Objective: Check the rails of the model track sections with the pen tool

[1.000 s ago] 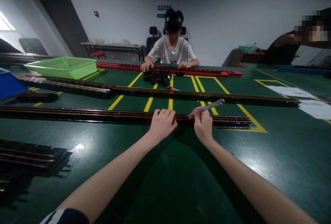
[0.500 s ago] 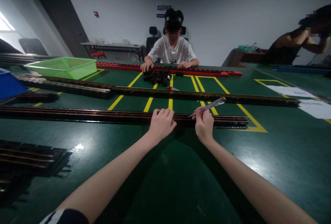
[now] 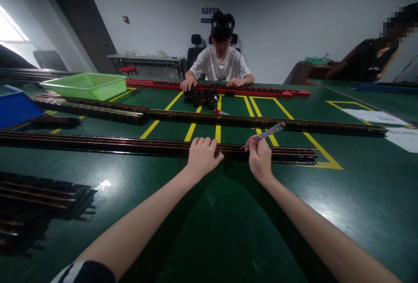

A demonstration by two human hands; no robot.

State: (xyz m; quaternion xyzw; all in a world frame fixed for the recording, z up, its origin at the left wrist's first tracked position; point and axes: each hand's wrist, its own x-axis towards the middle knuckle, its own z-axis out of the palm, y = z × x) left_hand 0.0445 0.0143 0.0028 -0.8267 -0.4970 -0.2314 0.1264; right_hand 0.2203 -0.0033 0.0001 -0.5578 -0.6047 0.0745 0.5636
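And there my left hand [image 3: 203, 156], clasped over the dark rails [image 3: 156, 147] at twelve o'clock, edges toward nine, seemingly giving more working room to the clear-handled tool [image 3: 271, 132] pinched tight in my right hand [image 3: 260, 157] at one!

The bench [image 3: 202, 230] is deep green, crossed by bright yellow lines [image 3: 323, 151]. The near strip [image 3: 98, 144] is glossy black, with thin coppery-brown stripes running lengthwise; the stack of strips [image 3: 35, 193] at lower left repeats that pattern. The screwdriver [image 3: 271, 132] has a clear, faintly purplish handle with a brownish end. The basket [image 3: 107, 88] is light green, the bin [image 3: 16, 109] strong blue. The far rail [image 3: 295, 94] is red with black along its middle. The papers [image 3: 403, 137] are white. The sleeve [image 3: 94, 271] is dark navy with a white stripe, the co-worker's shirt [image 3: 217, 63] white with a dark print.
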